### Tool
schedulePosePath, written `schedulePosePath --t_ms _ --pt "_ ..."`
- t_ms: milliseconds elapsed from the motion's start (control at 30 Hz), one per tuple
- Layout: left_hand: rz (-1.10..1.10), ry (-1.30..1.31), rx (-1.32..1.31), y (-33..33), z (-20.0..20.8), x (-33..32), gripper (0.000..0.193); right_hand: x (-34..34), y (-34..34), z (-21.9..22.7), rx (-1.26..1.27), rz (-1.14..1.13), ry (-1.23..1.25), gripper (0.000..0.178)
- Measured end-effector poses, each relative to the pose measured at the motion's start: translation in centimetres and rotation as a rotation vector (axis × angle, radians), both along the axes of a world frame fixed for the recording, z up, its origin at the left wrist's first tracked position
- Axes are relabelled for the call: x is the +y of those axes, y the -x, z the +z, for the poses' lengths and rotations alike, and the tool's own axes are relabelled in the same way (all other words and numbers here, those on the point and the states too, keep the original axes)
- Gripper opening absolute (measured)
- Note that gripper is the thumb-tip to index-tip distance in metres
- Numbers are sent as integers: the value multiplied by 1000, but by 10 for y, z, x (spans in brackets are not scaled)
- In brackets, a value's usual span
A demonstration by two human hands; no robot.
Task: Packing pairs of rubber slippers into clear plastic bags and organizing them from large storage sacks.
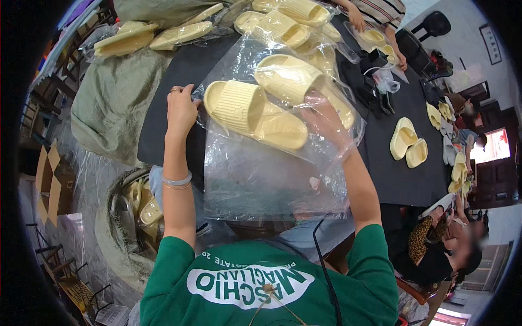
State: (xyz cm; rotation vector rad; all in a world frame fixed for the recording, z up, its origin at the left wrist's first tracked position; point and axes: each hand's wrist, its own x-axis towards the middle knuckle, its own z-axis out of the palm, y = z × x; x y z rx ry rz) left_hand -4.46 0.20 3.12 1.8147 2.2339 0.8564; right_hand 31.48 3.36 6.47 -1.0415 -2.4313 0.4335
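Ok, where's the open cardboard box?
The cardboard box is at the head view's far left, just below and left of the grey-green cloth.

At the near side of the black table (394, 176), on a green shirt (217, 312): green capitals in a white oval print (250, 286), small white lettering (234, 263) alongside. Beyond the table, rightward: dark characters on a framed wall sign (490, 44).

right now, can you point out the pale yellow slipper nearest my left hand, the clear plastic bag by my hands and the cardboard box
pale yellow slipper (235, 104), head view: on its ribbed strap
clear plastic bag (255, 182), head view: on its lower part
cardboard box (65, 187), head view: on its side wall
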Motion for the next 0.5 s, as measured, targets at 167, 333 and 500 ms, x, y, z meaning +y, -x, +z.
schedulePosePath --t_ms 167,333,500 --pt "-24 -35 15 -1 0 0 43 17 25 -14 -17 -67 9 31" --pt "-42 -44 6 -1 2 0 42 1 68 25 178 -45 279 43" --pt "-43 -98 4 1 -1 1 42 15 95 -7 -136 -121 -149 43"
